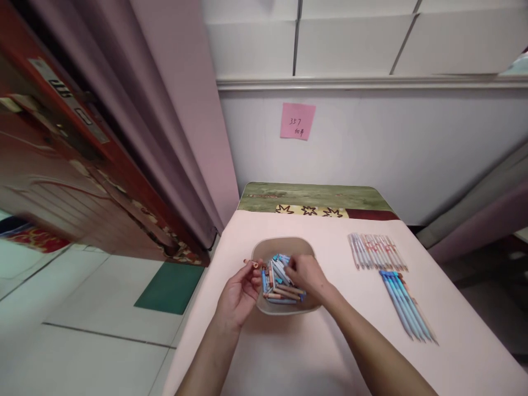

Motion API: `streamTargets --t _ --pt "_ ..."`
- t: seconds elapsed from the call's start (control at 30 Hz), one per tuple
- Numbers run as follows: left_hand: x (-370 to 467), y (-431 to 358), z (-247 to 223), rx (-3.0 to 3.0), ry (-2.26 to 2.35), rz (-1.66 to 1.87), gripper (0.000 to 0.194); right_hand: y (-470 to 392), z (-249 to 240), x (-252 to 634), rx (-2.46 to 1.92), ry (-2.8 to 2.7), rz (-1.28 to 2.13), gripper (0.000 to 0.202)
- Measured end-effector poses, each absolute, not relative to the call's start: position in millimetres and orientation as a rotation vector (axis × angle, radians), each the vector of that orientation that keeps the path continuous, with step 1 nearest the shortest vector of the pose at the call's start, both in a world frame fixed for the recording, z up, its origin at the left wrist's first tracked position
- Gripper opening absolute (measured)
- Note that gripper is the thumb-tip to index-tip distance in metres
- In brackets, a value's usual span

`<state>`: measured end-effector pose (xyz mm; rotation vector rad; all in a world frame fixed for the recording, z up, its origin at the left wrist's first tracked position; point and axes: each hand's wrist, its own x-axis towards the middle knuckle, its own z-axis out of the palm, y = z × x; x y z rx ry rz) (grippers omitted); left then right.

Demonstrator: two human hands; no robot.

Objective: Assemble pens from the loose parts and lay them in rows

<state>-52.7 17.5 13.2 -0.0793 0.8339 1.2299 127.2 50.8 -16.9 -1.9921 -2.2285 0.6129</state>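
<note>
A beige bowl on the table holds a jumble of pen parts, mostly blue, white and brown. At the bowl's left rim, my left hand pinches a small orange-brown pen part between thumb and finger, palm turned up. My right hand reaches over the right rim into the bowl, its fingers bent down among the parts; whatever they touch is hidden. To the right lies a row of clear pens with reddish and grey insides. Just below it, several blue pens lie side by side with a brown one.
The table has a pale pink cover, with a green patterned strip at its far edge. A pink note is on the wall behind. Purple curtain and red door stand to the left; a green mat lies on the floor.
</note>
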Motion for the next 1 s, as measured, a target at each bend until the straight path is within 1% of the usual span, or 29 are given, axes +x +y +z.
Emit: streamTargets --t 0.07,0.2,0.37,0.57,0.73,1.0 --pt "-53 18 12 -0.077 0.838 1.241 0.015 58 -11 141 -2.025 -2.175 0.558 0.025" --pt "-47 19 12 -0.059 0.854 1.226 0.014 60 -8 151 -2.043 -2.156 0.512 0.023" --pt "-39 17 11 -0.03 0.856 1.194 0.013 55 -21 137 -2.051 -2.219 0.532 0.017" --pt "-45 15 12 -0.035 0.888 1.222 0.013 58 -23 127 -2.079 -2.23 0.448 0.025" --pt "-42 16 12 -0.022 0.876 1.22 0.012 49 -25 111 -2.039 -2.315 0.505 0.019" --pt "-37 10 11 -0.007 0.836 1.172 0.009 48 -35 104 -2.069 -2.306 0.509 0.023"
